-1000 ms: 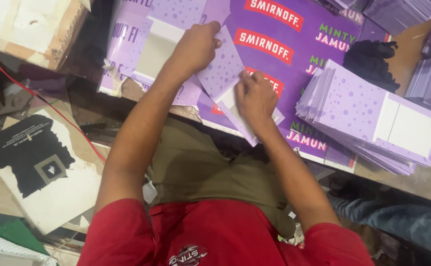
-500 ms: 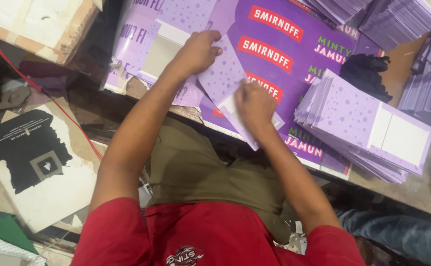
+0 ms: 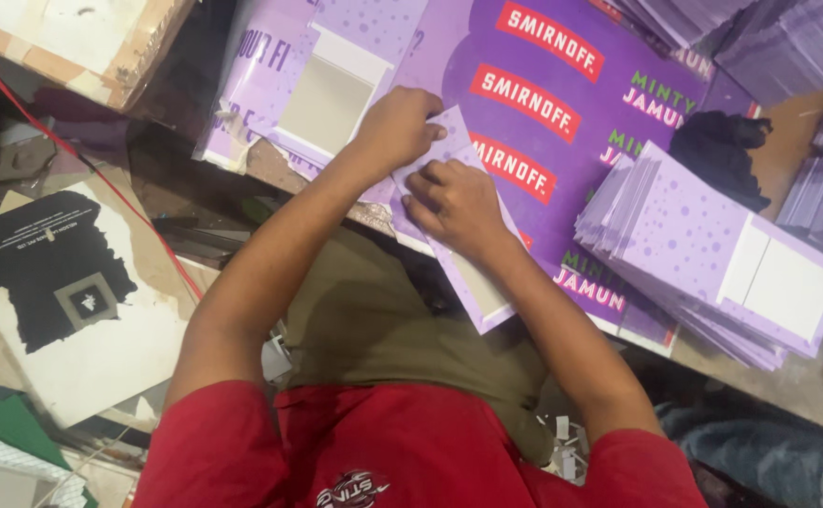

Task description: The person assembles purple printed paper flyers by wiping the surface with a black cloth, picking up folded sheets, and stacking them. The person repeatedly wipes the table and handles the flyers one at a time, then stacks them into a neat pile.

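A cluttered print workbench [image 3: 788, 376] fills the frame. Near the bottom we see red sleeves and olive cloth. At centre, our left hand [image 3: 400, 127] and right hand [image 3: 456, 202], both curled narrow, pinch a lilac dotted card [image 3: 473, 282] lying on a large purple printed sheet [image 3: 524, 56]. At right stands a stack of lilac cards [image 3: 712, 254]. We judge that uneven pressure may crease the card askew, or an elbow may topple the stack.

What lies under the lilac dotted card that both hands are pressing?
Under the lilac card lies a large purple printed sheet. The left hand and right hand cover the card's middle, hiding what is directly beneath.
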